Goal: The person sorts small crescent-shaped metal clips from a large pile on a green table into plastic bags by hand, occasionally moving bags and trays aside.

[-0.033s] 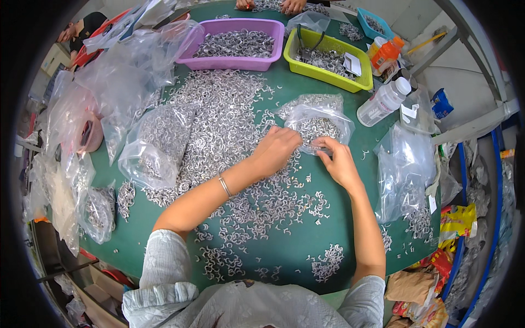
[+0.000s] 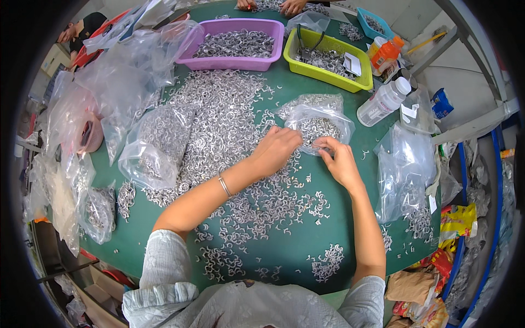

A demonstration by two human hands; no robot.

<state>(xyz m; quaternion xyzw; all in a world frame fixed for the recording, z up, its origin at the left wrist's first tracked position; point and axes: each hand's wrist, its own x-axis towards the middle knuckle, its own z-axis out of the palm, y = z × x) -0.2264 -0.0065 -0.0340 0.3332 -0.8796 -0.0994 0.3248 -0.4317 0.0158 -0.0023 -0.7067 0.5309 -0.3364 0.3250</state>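
A clear plastic bag (image 2: 345, 127) lies with its mouth toward me, partly filled with small curved silvery metal pieces (image 2: 320, 128). My left hand (image 2: 278, 148), a bangle on its wrist, is closed at the bag's left edge; what its fingertips pinch is hidden. At the front rim, my right hand (image 2: 340, 163) has its thumb and fingers curled on the plastic. Another filled bag (image 2: 314, 100) is just behind. A broad heap of loose curved pieces (image 2: 219, 123) spreads left of the bag and under my left forearm.
Behind the heap stand a purple tray (image 2: 276, 38) and a yellow-green basket (image 2: 328, 77) of metal pieces, pliers in the basket. A white bottle (image 2: 383, 103) stands right. Filled bags (image 2: 158, 139) and empty plastic bags (image 2: 126, 71) crowd the left. Another person's hands (image 2: 292, 6) work at the far edge.
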